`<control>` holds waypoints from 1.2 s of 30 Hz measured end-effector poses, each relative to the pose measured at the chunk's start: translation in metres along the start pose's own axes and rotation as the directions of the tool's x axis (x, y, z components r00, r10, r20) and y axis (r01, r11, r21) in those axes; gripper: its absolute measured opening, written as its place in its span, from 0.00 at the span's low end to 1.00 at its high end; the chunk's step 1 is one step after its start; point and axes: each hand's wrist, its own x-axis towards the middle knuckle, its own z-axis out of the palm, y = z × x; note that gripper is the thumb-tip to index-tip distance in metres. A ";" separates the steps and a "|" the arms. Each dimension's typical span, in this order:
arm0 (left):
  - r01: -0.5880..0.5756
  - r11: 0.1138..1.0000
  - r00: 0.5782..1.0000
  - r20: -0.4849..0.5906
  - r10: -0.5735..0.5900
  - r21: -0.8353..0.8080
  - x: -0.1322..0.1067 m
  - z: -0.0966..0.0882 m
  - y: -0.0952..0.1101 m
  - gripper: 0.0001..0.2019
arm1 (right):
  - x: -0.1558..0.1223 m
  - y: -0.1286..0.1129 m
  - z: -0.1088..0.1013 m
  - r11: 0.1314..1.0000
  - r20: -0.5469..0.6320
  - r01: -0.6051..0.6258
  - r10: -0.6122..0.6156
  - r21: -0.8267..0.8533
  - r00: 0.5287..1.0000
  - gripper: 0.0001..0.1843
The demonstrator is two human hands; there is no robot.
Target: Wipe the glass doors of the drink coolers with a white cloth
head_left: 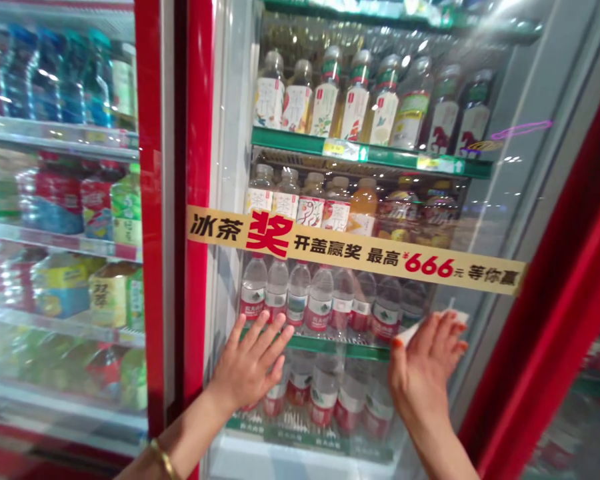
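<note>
My left hand (253, 360) lies flat with spread fingers on the glass door (485, 200) of a drinks fridge, low on its left side. My right hand (427, 367) presses a white cloth or tissue (455, 317) against the same glass further right, fingers stretched over it. A gold bangle sits on my left wrist. A yellow banner sticker (355, 252) with red and black print runs across the door just above both hands. Behind the glass stand rows of water bottles (320, 300) with red labels.
Green shelves (370, 155) higher up carry tea and juice bottles. A second fridge (60, 220) with a red frame stands to the left, full of coloured bottles. A red door frame (555, 320) slants down the right side.
</note>
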 end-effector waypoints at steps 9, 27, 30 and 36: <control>0.194 0.981 0.980 -0.047 -0.195 -0.021 -0.051 -0.006 0.000 0.33 | -0.010 -0.084 0.011 0.523 0.045 0.814 -0.847 0.253 0.530 0.28; 0.243 0.961 0.914 -0.299 -0.273 -0.134 -0.101 -0.002 0.000 0.39 | 0.061 -0.184 0.036 0.581 0.005 0.771 -0.799 0.260 0.601 0.35; 0.271 0.951 0.909 -0.284 -0.304 -0.151 -0.108 0.001 0.001 0.41 | 0.087 -0.210 0.036 0.774 0.008 0.593 -0.610 0.222 0.792 0.41; 0.298 0.947 0.936 -0.158 -0.315 -0.122 -0.128 -0.016 0.005 0.42 | -0.092 -0.199 0.054 0.492 -0.018 0.771 -0.839 0.405 0.545 0.28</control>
